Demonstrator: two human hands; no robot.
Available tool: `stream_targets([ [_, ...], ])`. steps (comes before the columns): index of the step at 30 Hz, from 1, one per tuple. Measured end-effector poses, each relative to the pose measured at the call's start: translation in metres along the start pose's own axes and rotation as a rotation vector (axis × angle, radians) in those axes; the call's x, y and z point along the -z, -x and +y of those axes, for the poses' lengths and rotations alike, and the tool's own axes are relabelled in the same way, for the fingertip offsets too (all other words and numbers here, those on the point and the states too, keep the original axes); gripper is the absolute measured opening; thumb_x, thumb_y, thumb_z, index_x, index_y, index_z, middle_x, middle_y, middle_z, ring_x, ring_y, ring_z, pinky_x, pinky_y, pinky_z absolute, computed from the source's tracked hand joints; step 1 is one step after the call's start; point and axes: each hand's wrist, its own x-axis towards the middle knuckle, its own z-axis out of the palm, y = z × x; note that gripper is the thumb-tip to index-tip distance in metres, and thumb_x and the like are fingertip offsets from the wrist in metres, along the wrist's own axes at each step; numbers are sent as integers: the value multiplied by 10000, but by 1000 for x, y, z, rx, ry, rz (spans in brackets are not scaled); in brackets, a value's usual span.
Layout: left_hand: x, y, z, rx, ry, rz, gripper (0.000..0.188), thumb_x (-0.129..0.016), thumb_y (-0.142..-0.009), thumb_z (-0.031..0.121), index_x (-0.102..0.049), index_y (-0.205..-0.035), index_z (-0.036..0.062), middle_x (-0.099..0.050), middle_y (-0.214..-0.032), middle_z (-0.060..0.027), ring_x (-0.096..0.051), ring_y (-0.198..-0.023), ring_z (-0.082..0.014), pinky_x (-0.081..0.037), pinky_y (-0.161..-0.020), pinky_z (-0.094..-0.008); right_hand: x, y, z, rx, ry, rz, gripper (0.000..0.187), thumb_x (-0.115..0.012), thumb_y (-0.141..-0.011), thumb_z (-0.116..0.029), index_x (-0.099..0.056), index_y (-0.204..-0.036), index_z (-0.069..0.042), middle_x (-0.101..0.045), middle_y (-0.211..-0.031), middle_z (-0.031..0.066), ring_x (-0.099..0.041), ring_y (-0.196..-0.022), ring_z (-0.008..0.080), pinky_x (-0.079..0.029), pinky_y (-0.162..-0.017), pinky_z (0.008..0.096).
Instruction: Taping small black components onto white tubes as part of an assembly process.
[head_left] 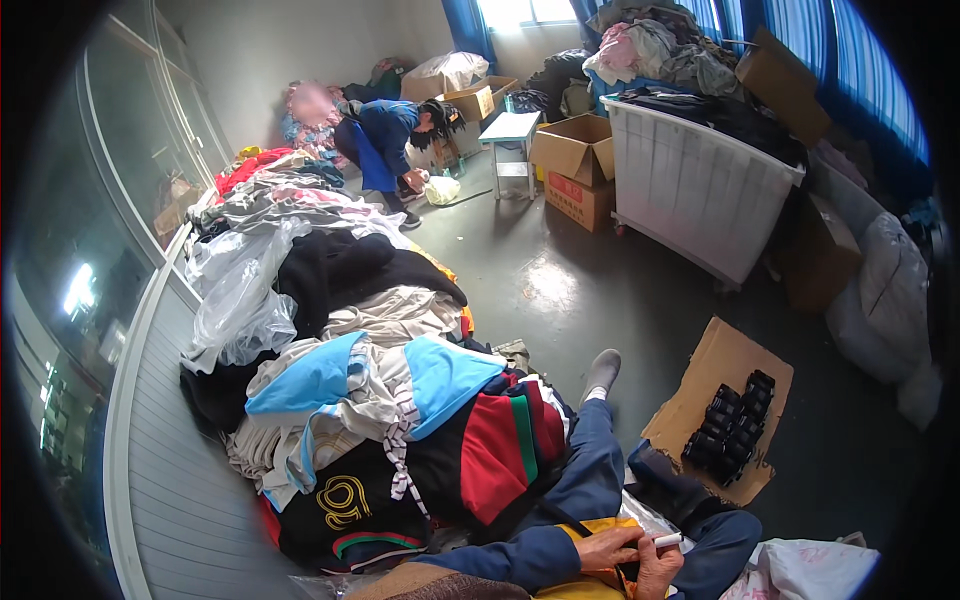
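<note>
One small white cylindrical piece (667,540), above the seated person's lap, at the fingers of the right hand (658,572); these curled in around it, with little gap. One left hand (606,550), bent at the knuckles, fingertips close against the right; whether it grips anything itself cannot be told. One yellow cloth (615,523), on the lap below the hands, a dark strap (566,518) by its left edge. One flat cardboard sheet (690,390), on the floor beyond the right leg; on it, a cluster of black pieces (728,425) in rows, set toward the sheet's right edge and lower corner. One long heap of garments (400,310), along the wall at left; at its near end, a black garment (400,500) with yellow figures and red and green panels. One white plastic bag (810,568), right of the lap. One white wheeled bin (690,190), loaded with dark material above its rim; just beside it, one open cardboard box (572,150). One co-worker in blue (385,135), stooping at the heap's far end.
</note>
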Motion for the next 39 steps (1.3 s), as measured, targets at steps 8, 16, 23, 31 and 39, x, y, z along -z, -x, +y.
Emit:
stream_targets([
  [8, 19, 0, 10, 183, 132, -146, 345, -661, -809, 220, -569, -1007, -47, -596, -869, -103, -523, -842, -168, -422, -776, -317, 9, -6, 30, 619, 536, -50, 297, -664, -811, -240, -596, -888, 39, -589, -703, 73, -510, -558, 156, -408, -506, 296],
  [16, 18, -1, 5, 170, 184, -150, 373, -572, -881, 280, -568, -1050, -53, -598, -914, -107, -525, -863, -159, -417, -793, -301, 6, -12, 42, -2, -338, 0, 180, -675, -804, -113, -548, -895, -24, -542, -782, 4, -496, -703, 73, -425, -666, 216],
  [23, 30, -3, 12, 273, 289, -224, 429, -523, -913, 334, -554, -1102, -51, -583, -894, -90, -519, -862, -154, -417, -781, -294, 3, -5, 29, 8, -279, -92, 197, -659, -818, -110, -532, -935, -15, -545, -839, 18, -505, -764, 84, -430, -714, 219],
  [31, 22, -2, -8, 282, 295, -106, 275, -547, -904, 221, -584, -1023, -25, -564, -861, -21, -497, -786, -97, -420, -721, -240, 1, -7, 37, -56, -363, -120, 216, -650, -814, -71, -528, -979, -4, -593, -868, 49, -565, -750, 100, -480, -720, 243],
  [39, 27, -7, 6, 251, 587, 25, 217, -574, -876, 143, -556, -1018, -20, -564, -868, -26, -511, -817, -97, -437, -741, -244, -4, -2, 25, -55, -476, -95, 161, -648, -837, -109, -536, -912, -21, -603, -800, 39, -566, -674, 88, -496, -646, 223],
])
